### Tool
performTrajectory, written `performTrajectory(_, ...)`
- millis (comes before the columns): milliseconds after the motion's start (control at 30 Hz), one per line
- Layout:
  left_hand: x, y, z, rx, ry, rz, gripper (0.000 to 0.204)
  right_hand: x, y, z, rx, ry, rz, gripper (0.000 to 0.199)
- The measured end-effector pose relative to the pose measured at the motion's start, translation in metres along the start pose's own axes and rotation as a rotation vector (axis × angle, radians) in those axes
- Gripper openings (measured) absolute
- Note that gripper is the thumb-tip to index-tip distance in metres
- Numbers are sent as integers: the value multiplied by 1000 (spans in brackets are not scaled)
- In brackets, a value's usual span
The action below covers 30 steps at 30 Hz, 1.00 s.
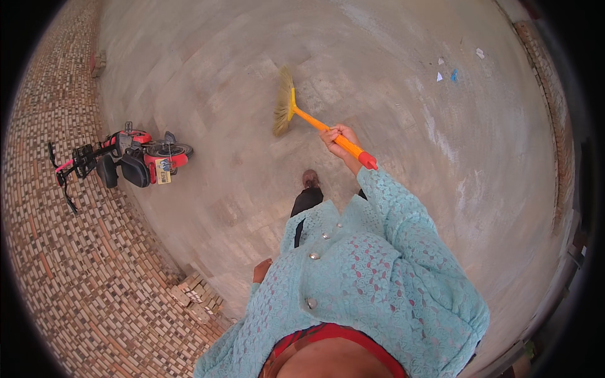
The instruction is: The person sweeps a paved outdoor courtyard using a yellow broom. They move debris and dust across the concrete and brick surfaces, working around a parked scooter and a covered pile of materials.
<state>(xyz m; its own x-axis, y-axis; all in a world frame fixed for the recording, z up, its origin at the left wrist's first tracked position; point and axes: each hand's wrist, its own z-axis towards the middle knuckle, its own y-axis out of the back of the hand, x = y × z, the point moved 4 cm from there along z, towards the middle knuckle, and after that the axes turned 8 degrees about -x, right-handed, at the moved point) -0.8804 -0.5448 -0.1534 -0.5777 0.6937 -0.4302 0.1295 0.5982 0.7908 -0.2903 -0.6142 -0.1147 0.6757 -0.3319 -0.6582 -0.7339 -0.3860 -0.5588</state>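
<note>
My right hand (339,140) grips the orange handle of a short broom (296,112), whose yellow bristle head (284,102) points down toward the grey concrete floor ahead of me. The handle's red end cap sticks out behind my wrist. My left hand (261,271) hangs at my side, low against my light blue lace jacket, fingers curled and holding nothing visible. One foot (310,179) in a dark shoe steps forward on the floor below the broom.
A red scooter (135,159) stands at the left, beside a patterned brick wall (75,264). A small pile of loose bricks (196,295) lies at the wall's foot. Scraps of paper litter (449,70) lie on the floor at the far right.
</note>
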Motion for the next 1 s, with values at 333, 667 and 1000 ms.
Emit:
performTrajectory(333, -157, 111, 181, 25, 828, -816, 42, 119, 42, -194, 32, 397, 412, 19)
performTrajectory(667, -226, 129, 281, 119, 585, -717, 42, 155, 144, -406, 250, 820, 511, 11)
performTrajectory(1000, -210, 133, 244, 102, 670, -611, 39, 63, 87, -392, 198, 890, 147, 7)
